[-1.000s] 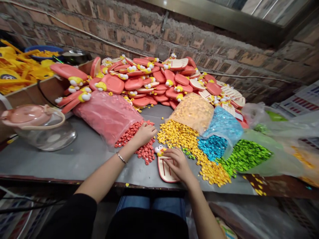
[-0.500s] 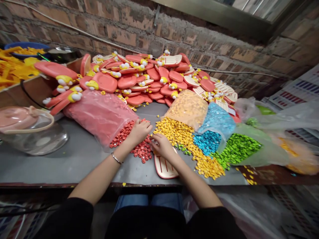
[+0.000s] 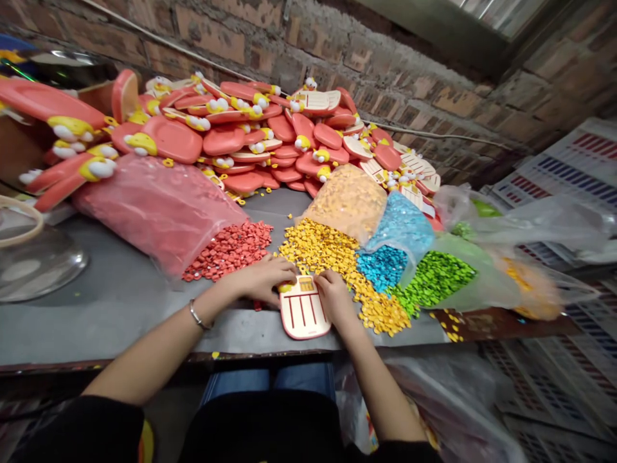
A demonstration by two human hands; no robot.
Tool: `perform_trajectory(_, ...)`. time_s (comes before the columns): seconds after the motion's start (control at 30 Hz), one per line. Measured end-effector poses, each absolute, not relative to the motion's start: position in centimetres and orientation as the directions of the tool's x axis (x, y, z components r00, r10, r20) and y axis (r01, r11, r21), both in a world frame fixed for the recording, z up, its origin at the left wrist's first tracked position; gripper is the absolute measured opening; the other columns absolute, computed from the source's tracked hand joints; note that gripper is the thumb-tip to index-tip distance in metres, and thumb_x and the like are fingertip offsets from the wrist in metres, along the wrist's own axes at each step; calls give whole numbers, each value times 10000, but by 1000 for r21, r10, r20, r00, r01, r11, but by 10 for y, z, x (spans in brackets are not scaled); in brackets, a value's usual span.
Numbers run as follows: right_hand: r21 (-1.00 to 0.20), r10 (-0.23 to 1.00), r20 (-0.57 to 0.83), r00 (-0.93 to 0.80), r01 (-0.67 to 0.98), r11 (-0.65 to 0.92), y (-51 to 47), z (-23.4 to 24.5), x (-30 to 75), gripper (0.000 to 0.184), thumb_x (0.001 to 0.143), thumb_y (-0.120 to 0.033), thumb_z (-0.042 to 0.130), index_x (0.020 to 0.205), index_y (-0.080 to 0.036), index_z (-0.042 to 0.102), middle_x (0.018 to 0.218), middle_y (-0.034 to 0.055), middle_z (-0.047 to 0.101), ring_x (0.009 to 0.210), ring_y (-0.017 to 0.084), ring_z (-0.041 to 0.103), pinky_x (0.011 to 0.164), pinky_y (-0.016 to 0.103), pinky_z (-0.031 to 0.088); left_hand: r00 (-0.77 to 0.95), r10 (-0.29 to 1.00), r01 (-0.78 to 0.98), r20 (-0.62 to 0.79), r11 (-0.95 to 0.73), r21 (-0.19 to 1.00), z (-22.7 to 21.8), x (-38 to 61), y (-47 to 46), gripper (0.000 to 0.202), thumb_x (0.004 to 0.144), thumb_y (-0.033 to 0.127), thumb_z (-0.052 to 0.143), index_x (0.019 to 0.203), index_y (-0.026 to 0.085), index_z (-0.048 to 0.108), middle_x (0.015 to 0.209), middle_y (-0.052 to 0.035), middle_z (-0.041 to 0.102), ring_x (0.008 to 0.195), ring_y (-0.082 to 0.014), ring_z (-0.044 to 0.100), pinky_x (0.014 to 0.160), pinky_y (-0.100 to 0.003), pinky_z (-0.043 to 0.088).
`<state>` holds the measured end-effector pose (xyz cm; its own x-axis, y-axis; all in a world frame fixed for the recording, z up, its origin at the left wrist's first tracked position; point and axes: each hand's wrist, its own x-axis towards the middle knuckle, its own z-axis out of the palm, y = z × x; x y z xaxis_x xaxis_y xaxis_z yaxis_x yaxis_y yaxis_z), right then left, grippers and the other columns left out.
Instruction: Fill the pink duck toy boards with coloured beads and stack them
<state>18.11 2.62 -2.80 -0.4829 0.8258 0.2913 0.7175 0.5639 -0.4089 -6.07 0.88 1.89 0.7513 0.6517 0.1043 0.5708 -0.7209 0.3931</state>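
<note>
A cream slotted board (image 3: 305, 318) with a red rim and several upright red slots lies at the table's front edge, a yellow part at its top left. My left hand (image 3: 258, 281) has its fingers curled on the board's upper left corner, beside the heap of red beads (image 3: 231, 251). On the other side, my right hand (image 3: 336, 299) is closed at the board's upper right edge, thumb and fingertips near the small window at its top. Fingertips of both hands are partly hidden, so any bead in them cannot be made out. Yellow beads (image 3: 321, 247) lie just beyond the board.
Blue beads (image 3: 382, 267) and green beads (image 3: 436, 280) spill from bags on the right. A pink bag (image 3: 159, 212) lies left. Behind is a pile of red boards with yellow-and-white heads (image 3: 236, 141). A glass pot (image 3: 38, 267) stands far left, a brick wall (image 3: 212, 32) behind.
My left hand has come from the red beads toward me, onto the board's upper left. My right hand has moved off the board's top to its right edge, uncovering the slots. The view has shifted.
</note>
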Motion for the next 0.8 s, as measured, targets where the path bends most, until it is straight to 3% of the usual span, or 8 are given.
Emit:
perform_trajectory(0.2, -422, 787, 352, -506, 665, 616, 16, -33, 190, 233, 950, -207, 460, 949, -203, 694, 934, 97, 623, 903, 230, 546, 791, 341, 453, 737, 672, 600, 72, -700, 388, 14, -59, 14, 334, 755, 319, 753, 1022, 213, 583, 1216, -33, 584, 1111, -233, 516, 881, -329, 276)
perform_trajectory(0.4, -462, 721, 389, -573, 556, 691, 2, -27, 199, 228, 942, -209, 493, 890, -207, 715, 755, 56, 572, 734, 197, 541, 642, 307, 446, 745, 662, 594, 86, -716, 366, 10, -56, 15, 295, 749, 313, 769, 978, 220, 608, 1168, -21, 615, 1089, -227, 530, 833, -320, 276)
perform_trajectory(0.63, -522, 624, 374, -686, 401, 753, -5, -24, 149, 202, 928, -190, 511, 907, -214, 710, 824, 74, 640, 798, 211, 583, 696, 340, 472, 727, 681, 599, 86, -691, 405, 13, -55, 14, 368, 733, 313, 789, 1038, 222, 604, 1196, -20, 625, 1121, -222, 535, 858, -321, 274)
perform_trajectory(0.8, -601, 536, 202, -819, 329, 729, -2, 1, 154, 78, 882, -203, 607, 892, -207, 685, 879, 66, 653, 864, 207, 587, 749, 335, 477, 740, 665, 579, 96, -704, 411, 12, -50, 12, 220, 806, 317, 727, 971, 209, 628, 1079, -14, 663, 1027, -195, 579, 816, -307, 299)
